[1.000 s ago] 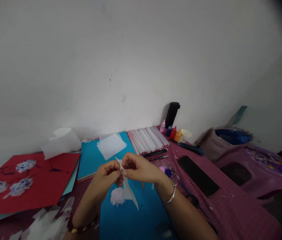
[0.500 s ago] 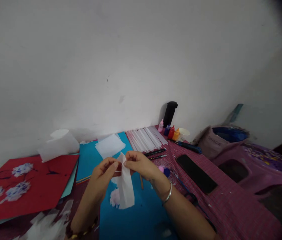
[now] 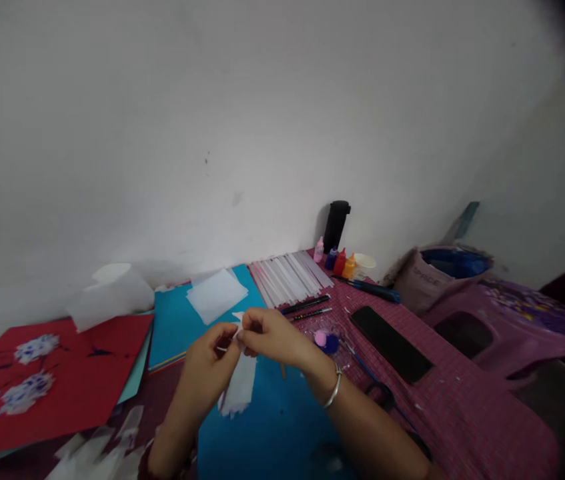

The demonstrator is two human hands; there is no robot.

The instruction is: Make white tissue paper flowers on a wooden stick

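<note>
A strip of thin white tissue paper (image 3: pixel 243 385) hangs down between my hands, its top pinched together. My left hand (image 3: pixel 208 367) grips it near the top between thumb and fingers. From the other side, my right hand (image 3: pixel 271 339) pinches the same gathered end, fingertips almost touching those of the left. Beneath lies a blue sheet (image 3: pixel 272 433), and the paper's lower end covers most of a pale painted patch on it. Just right of the hands sit pink and dark blue paints (image 3: pixel 326 340) on a clear palette.
Left lies red card (image 3: pixel 87 393) with white-and-blue blossoms, near paper scraps (image 3: pixel 102 453) and a tissue roll (image 3: pixel 117 293). Behind are white squares (image 3: pixel 217 295) and pale strips (image 3: pixel 287 277). Rightward are a phone (image 3: pixel 391 343), paint bottles (image 3: pixel 341 261), a cutter (image 3: pixel 369 289) and a black flask (image 3: pixel 336 225).
The tissue strip's top is gathered more tightly and my hands have come closer together. The strip's lower end has swung left over the painted patch. The camera view has shifted slightly.
</note>
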